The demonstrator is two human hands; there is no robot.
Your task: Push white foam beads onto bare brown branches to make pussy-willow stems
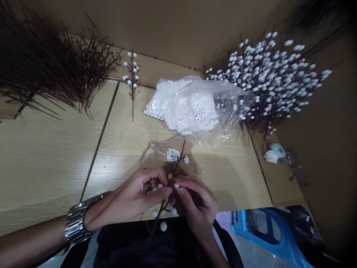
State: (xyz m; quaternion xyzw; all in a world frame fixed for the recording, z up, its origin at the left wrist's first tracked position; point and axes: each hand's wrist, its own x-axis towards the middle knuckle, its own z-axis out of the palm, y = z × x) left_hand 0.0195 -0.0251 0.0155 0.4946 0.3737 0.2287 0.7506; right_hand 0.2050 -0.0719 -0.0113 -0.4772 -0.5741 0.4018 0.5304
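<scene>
My left hand (139, 191), with a metal watch on its wrist, is closed on a dark brown branch (159, 214) near the table's front edge. White balls sit on several of the branch's lower twigs, and its upper twigs are bare. My right hand (199, 199) pinches a small white ball (176, 185) between thumb and forefinger, close against the branch. Just beyond my hands, white paste (173, 154) lies on a brown sheet (152, 152). Further back, an opened clear plastic bag (184, 108) holds many white balls.
Bare brown branches (55, 67) are heaped at the back left. One branch with white balls (133, 74) lies beside them. A large bunch of white-balled branches (273, 74) fills the back right. A blue stool (267, 230) stands below, at the right.
</scene>
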